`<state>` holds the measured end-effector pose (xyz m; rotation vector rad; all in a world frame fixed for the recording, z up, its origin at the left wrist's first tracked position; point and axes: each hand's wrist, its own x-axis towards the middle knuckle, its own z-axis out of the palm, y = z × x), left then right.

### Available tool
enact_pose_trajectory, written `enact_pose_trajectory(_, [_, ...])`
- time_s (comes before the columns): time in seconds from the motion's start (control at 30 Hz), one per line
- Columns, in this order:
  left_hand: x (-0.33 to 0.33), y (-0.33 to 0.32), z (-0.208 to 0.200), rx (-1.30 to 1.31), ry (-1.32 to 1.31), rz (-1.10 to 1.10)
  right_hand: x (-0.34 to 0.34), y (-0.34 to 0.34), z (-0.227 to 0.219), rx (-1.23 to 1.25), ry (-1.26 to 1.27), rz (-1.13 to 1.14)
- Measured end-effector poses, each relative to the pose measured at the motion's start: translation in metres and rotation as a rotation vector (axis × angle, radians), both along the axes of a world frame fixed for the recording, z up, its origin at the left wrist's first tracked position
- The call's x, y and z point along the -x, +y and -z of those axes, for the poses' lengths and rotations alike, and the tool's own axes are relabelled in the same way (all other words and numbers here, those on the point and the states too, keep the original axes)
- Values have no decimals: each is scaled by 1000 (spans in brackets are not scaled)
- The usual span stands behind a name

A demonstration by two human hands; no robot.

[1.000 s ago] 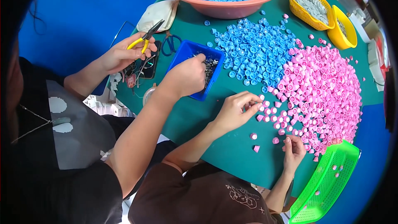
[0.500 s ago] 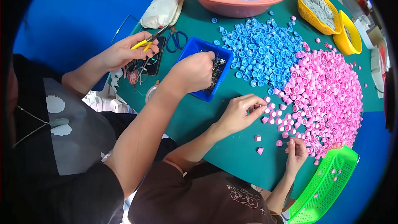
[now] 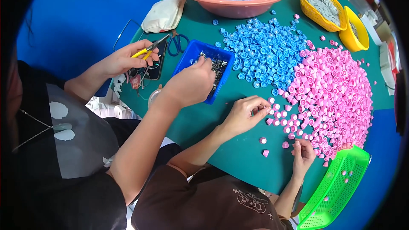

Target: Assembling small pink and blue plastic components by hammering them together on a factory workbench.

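Note:
My left hand [image 3: 130, 58] grips yellow-handled pliers [image 3: 147, 51], their dark jaws pointing up and to the right. My right hand [image 3: 192, 81] is over a blue plastic tray [image 3: 228, 64] holding many tiny dark and silvery metal pieces [image 3: 218, 69]. Its fingers are pinched together near the tray's left side. A silvery bit shows at the fingertips, but I cannot make out whether it is held. Blue-handled scissors [image 3: 178, 44] lie between the pliers and the tray. A phone-like dark slab [image 3: 158, 66] and thin cords lie beneath my left hand.
A co-worker's hands [image 3: 245, 117] are among loose pink cups beside a large pink heap [image 3: 332, 98]. Blue caps form a heap [image 3: 266, 51] behind the tray. A pink basin [image 3: 238, 7], yellow baskets [image 3: 324, 23], a green basket [image 3: 341, 187] and a white pouch [image 3: 164, 15] stand around.
My right hand has drawn back toward the left side of the tray, fingers still pinched. My left hand keeps the pliers, now tilted a little flatter. The whole view has shifted slightly.

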<state>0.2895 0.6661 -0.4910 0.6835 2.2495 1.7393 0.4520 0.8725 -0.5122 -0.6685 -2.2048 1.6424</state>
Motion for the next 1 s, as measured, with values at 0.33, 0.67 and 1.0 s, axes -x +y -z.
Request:
enact_pose_trajectory(0.33, [0,2,3,-2,-9,3,1,0,0,-9,9,6])
enact_pose_trajectory(0.67, [-1,3,6,-22,-4,11,0,0,1,-17,18,12])
enact_pose_trajectory(1.0, [0,2,4,5,12,6,-2,2,3,-36,-5,-27])
